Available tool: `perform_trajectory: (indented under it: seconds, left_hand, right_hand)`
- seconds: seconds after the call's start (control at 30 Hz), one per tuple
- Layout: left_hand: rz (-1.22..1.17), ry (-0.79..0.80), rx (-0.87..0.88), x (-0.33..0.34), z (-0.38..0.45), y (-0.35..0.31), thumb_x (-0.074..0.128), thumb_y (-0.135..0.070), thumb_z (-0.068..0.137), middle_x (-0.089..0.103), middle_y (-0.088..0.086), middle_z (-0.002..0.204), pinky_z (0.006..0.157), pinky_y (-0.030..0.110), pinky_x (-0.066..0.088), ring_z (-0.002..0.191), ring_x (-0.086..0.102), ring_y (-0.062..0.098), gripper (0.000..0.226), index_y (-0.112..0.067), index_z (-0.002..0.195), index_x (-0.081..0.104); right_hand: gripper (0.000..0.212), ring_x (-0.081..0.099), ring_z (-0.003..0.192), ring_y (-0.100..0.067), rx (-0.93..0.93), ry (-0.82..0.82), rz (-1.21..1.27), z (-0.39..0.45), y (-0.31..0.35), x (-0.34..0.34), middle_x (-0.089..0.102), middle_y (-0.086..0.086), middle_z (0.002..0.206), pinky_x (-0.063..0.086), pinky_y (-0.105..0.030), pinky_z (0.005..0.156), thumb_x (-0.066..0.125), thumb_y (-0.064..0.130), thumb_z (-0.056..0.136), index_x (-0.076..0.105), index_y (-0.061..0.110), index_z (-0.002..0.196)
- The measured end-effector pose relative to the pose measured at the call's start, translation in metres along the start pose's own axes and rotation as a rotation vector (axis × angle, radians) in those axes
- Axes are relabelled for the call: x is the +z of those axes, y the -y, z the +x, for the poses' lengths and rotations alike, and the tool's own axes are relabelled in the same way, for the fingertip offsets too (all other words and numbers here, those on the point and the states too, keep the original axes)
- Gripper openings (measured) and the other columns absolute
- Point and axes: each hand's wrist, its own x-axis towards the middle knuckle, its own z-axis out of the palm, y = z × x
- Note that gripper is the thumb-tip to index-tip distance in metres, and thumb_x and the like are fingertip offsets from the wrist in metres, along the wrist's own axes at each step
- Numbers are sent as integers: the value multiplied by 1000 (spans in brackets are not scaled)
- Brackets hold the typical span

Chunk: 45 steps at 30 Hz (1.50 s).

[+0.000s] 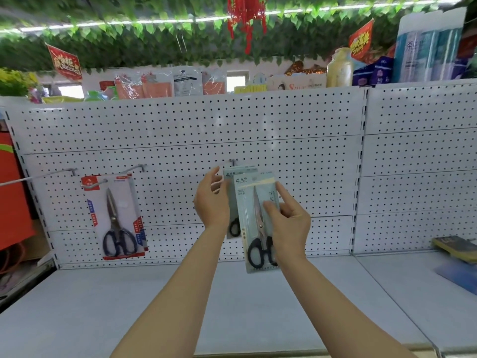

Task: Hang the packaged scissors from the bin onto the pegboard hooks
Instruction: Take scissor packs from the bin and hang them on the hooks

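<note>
My right hand (pixel 287 220) grips a pale green scissors pack (pixel 251 223) with black handles, held upright in front of the white pegboard (pixel 180 130). Its top sits just below the middle hook (pixel 233 161). A second pale green pack (pixel 232 177) hangs behind it on that hook, mostly hidden. My left hand (pixel 210 198) is beside that rear pack, fingers spread, touching its left edge. A red-trimmed scissors pack (pixel 117 215) hangs on a hook at the left. The bin is out of view.
Two bare long hooks (pixel 64 171) (pixel 134 167) stick out at the upper left. A white shelf (pixel 154 306) runs below the pegboard. Yellow and blue items (pixel 456 249) lie on the shelf at the right. Goods line the top of the unit.
</note>
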Motion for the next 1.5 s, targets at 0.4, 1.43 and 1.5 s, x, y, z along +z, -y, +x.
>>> perform_trajectory:
  seconds: [0.4, 1.43, 1.5]
  left_hand:
    - [392, 302, 477, -23, -1, -14, 79, -35, 76, 53, -16, 121, 82, 13, 36, 114, 41, 8, 44, -32, 119, 67]
    - [929, 440, 553, -76, -22, -30, 62, -55, 86, 21, 4, 160, 119, 42, 15, 146, 16, 26, 82, -21, 151, 26]
    - [925, 407, 579, -84, -39, -37, 60, -54, 87, 24, 6, 158, 119, 43, 16, 145, 19, 28, 79, -19, 150, 29]
  right_hand:
    - [47, 44, 62, -17, 87, -7, 82, 8, -24, 33, 46, -10, 68, 55, -29, 67, 71, 7, 83, 66, 32, 123]
    - [51, 53, 124, -23, -612, 189, -1014, -3, 5, -37, 58, -4, 136, 32, -38, 105, 62, 37, 91, 55, 12, 134]
    - [49, 56, 119, -26, -693, 168, -1069, -17, 15, -52, 60, -5, 133, 33, -38, 102, 61, 36, 91, 57, 10, 132]
